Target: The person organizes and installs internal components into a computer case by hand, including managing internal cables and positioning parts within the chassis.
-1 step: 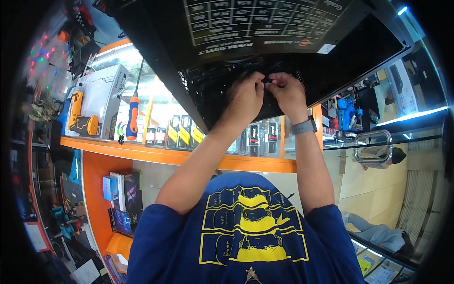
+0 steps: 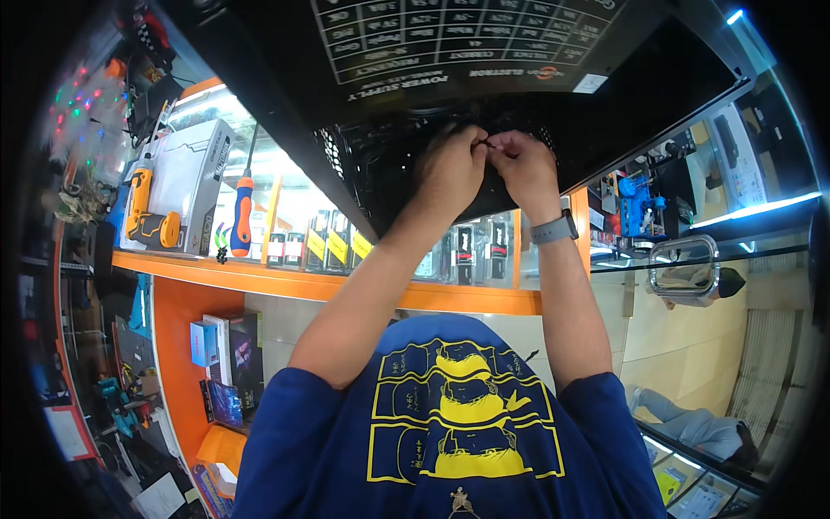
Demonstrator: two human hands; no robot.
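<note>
I see both my hands inside a black metal computer case (image 2: 622, 130), just below a power supply (image 2: 467, 52) with a printed label. My left hand (image 2: 451, 169) has its fingertips closed near the case's dark inner wall, partly blurred. My right hand (image 2: 526, 173), with a grey watch band (image 2: 552, 227) at the wrist, pinches close beside it. The fingertips of both meet around something small and dark that I cannot make out. A perforated panel (image 2: 331, 147) shows at the case's left side.
Below the case runs an orange-edged glass counter (image 2: 346, 285) with small packages. On it at left are a yellow power tool (image 2: 147, 212), a box (image 2: 194, 156) and an orange-blue screwdriver (image 2: 244, 216). Blue equipment (image 2: 634, 203) stands at right. Other people (image 2: 692, 419) appear at lower and middle right.
The fingertips of both hands have shifted slightly up and closer together, and the case and printed label above appear moved slightly. The hands stay closed in a pinch.
</note>
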